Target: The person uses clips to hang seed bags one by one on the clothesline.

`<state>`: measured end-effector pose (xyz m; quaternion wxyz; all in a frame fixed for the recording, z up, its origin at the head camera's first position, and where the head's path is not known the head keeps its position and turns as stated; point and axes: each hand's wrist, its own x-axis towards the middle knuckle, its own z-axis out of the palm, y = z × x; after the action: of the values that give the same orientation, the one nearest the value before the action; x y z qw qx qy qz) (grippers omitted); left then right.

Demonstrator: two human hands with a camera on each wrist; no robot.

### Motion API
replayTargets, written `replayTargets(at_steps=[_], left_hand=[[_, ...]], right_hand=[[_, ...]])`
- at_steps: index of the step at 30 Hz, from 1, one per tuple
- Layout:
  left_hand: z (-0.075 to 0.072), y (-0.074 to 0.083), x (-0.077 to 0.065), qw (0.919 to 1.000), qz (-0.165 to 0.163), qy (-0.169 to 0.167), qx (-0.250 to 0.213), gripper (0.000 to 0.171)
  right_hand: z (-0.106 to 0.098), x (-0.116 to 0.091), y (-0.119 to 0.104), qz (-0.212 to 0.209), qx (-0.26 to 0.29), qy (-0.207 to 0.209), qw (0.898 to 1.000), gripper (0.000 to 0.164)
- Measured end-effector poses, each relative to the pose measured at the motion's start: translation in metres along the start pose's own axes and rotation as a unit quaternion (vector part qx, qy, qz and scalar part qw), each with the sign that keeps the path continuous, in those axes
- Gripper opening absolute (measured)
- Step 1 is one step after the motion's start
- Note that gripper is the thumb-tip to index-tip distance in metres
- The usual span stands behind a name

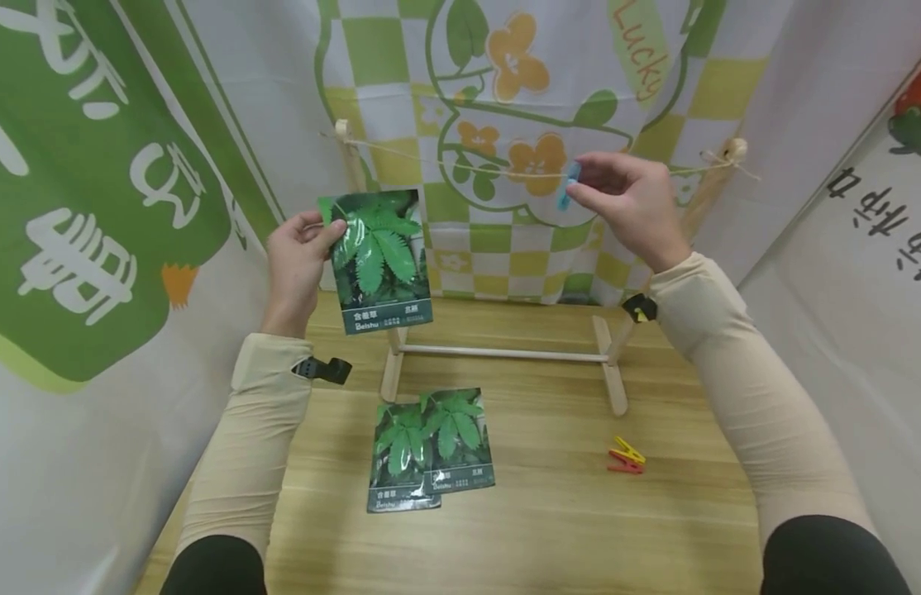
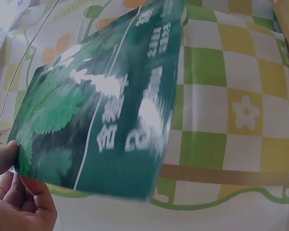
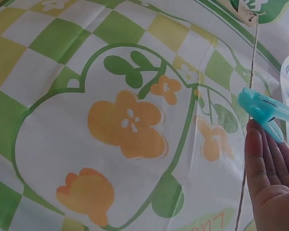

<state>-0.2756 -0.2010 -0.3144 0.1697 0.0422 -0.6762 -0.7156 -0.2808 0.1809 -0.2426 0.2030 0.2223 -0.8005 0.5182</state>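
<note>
My left hand (image 1: 293, 268) pinches a glossy seed packet (image 1: 382, 260) at its upper left corner, thumb in front; the green leaf picture faces me. In the left wrist view the packet (image 2: 101, 106) slants across the scene. A blue clothespin (image 1: 568, 188) is pinched in my right hand (image 1: 630, 201), right at the string (image 1: 498, 171) that spans the wooden stand. The right wrist view shows the clothespin's (image 3: 257, 108) head overlapping the string, its two legs toward my fingers.
Two more seed packets (image 1: 460, 442) lie overlapping on the wooden table (image 1: 550, 537). A yellow clothespin (image 1: 630, 449) and a red clothespin (image 1: 622, 465) sit at the right. Behind the stand's crossbar (image 1: 505, 354) hangs a checkered cloth (image 1: 490, 240).
</note>
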Motion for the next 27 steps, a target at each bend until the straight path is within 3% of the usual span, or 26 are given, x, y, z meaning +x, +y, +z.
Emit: replayTargets(at_steps=[7, 15, 27], left_hand=[[0.011, 0.005, 0.002, 0.9998, 0.013, 0.013, 0.001, 0.016], [0.020, 0.008, 0.006, 0.9994, 0.017, 0.001, -0.029, 0.018], [0.030, 0.010, 0.010, 0.9984, -0.004, -0.017, -0.053, 0.012]], right_hand=[[0.010, 0.012, -0.009, -0.002, 0.028, -0.013, 1.000, 0.027], [0.022, 0.028, -0.024, -0.014, -0.008, -0.058, 0.998, 0.025], [0.050, 0.052, -0.045, -0.027, 0.015, -0.074, 0.997, 0.022]])
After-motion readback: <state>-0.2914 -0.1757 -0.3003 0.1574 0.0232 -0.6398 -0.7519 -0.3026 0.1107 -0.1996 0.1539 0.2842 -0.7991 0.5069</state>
